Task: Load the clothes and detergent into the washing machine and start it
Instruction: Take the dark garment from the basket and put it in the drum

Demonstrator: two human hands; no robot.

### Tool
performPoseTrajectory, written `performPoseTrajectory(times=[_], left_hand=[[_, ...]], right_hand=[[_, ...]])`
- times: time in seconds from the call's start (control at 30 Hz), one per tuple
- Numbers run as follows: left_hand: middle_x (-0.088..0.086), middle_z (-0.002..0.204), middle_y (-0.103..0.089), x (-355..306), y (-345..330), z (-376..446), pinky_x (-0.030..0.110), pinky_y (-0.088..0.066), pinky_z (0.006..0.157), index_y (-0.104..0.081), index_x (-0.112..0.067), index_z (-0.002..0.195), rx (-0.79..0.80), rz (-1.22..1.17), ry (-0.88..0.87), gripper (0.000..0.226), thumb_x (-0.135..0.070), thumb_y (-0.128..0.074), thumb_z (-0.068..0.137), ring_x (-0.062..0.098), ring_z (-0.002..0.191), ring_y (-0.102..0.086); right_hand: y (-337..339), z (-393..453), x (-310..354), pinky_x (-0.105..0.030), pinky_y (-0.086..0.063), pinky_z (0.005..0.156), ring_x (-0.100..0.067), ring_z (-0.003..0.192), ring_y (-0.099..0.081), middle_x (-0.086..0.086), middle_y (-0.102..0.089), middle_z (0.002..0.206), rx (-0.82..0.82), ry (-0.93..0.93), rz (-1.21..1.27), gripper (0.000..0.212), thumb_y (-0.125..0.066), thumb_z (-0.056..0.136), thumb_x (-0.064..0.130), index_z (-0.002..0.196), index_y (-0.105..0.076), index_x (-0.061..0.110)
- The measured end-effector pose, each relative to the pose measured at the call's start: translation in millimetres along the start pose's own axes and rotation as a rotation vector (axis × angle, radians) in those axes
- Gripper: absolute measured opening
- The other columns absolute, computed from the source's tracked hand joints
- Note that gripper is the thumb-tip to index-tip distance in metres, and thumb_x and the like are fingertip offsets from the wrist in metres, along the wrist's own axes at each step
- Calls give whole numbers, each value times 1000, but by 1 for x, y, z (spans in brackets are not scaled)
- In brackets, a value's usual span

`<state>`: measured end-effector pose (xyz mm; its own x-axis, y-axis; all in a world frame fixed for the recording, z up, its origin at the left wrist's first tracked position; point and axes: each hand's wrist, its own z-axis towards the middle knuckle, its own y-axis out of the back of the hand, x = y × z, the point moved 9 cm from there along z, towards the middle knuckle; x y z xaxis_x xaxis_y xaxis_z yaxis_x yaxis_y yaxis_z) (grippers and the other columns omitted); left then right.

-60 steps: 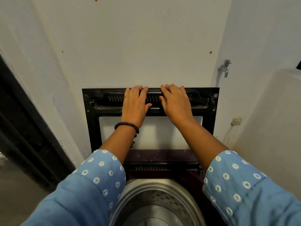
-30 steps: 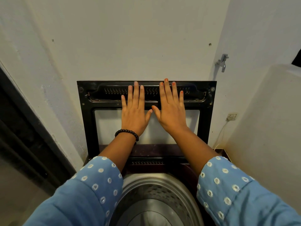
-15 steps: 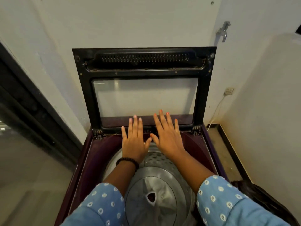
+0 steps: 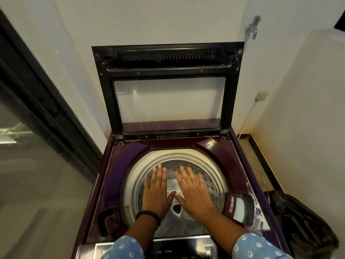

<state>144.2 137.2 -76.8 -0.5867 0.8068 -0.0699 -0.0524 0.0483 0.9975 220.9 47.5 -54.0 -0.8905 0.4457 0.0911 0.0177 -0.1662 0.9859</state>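
So the top-loading washing machine point(image 4: 104, 184) sits dead centre, maroon body, with its lid point(image 4: 168, 86) flipped all the way up and standing against the white wall behind it. You can see straight through the lid's glass window. Right below that the steel drum point(image 4: 211, 184) is wide open, with the grey agitator plate at the bottom.

Both hands hover over the drum opening, palms down, fingers straight and spread, holding nothing. The left hand point(image 4: 155, 195) has a black bead bracelet point(image 4: 148, 214) on the wrist, and the right hand point(image 4: 194, 197) is just beside it, thumbs nearly touching. Can't tell if they touch the rim.

Off to the right, a small maroon detergent tray point(image 4: 238, 208) sits on the machine's top edge. A dark bag point(image 4: 298, 225) lies on the floor, right of the machine, and a tap point(image 4: 253, 27) sticks out of the wall.
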Motion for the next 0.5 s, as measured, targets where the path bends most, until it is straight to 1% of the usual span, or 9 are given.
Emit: performPoseTrajectory(times=[0.07, 0.13, 0.17, 0.23, 0.27, 0.33, 0.4, 0.43, 0.5], left_hand=[[17, 151, -38, -2, 4, -2, 49, -10, 114, -33, -5, 144, -5, 6, -5, 79, -57, -32, 83, 29, 140, -25], [16, 150, -40, -3, 6, -5, 53, -22, 112, -33, -6, 143, -7, 3, -10, 78, -56, -32, 83, 28, 139, -27], [16, 150, -41, -4, 6, -7, 55, -26, 111, -33, -5, 143, -10, -1, -18, 78, -56, -32, 83, 28, 139, -27], [17, 149, -41, -4, 6, -9, 54, -24, 108, -32, -5, 143, -16, -7, -39, 79, -57, -31, 83, 28, 138, -27], [18, 149, -41, -4, 7, -9, 53, -23, 108, -32, -5, 143, -20, -4, -49, 79, -57, -31, 83, 28, 138, -28], [18, 149, -41, -4, 8, -8, 52, -21, 108, -32, -5, 143, -23, 8, -64, 80, -57, -31, 83, 30, 138, -33], [18, 149, -41, -5, 9, -9, 52, -20, 109, -31, -5, 143, -19, 20, -78, 80, -58, -30, 82, 31, 136, -40], [18, 149, -41, -5, 10, -9, 52, -19, 109, -30, -5, 143, -23, 27, -87, 80, -58, -30, 82, 31, 136, -41], [18, 150, -40, -5, 13, -11, 53, -19, 110, -30, -5, 143, -43, 36, -101, 80, -58, -30, 83, 31, 138, -37]], right_hand=[[-3, -7, 6, -50, -42, 99, -28, 126, -55, -7, -54, 141, 18, 6, 15, 94, -78, 62, 60, 137, -42, 18], [-2, -10, 6, -51, -44, 98, -28, 126, -56, -8, -55, 140, 28, 1, 12, 95, -80, 59, 60, 136, -46, 17], [0, -10, 5, -51, -44, 97, -29, 125, -56, -8, -55, 139, 35, -9, 8, 95, -80, 58, 60, 136, -49, 16], [0, -11, 0, -49, -42, 98, -30, 125, -56, -9, -55, 139, 51, -44, -5, 93, -83, 57, 58, 134, -55, 15], [0, -12, -3, -49, -38, 100, -30, 126, -54, -10, -54, 140, 72, -66, -8, 92, -83, 58, 57, 135, -55, 15], [-1, -14, -7, -50, -26, 106, -31, 135, -44, -10, -44, 149, 93, -86, -12, 88, -77, 69, 55, 142, -46, 16], [2, -15, -7, -50, -12, 111, -31, 145, -26, -9, -27, 157, 100, -88, -6, 83, -65, 83, 53, 150, -31, 17], [4, -14, -6, -50, -8, 112, -31, 146, -21, -9, -22, 159, 91, -88, -5, 81, -61, 86, 52, 151, -27, 18], [6, -14, -5, -51, -7, 113, -31, 147, -17, -9, -19, 160, 95, -89, -15, 80, -59, 88, 52, 152, -24, 18]])
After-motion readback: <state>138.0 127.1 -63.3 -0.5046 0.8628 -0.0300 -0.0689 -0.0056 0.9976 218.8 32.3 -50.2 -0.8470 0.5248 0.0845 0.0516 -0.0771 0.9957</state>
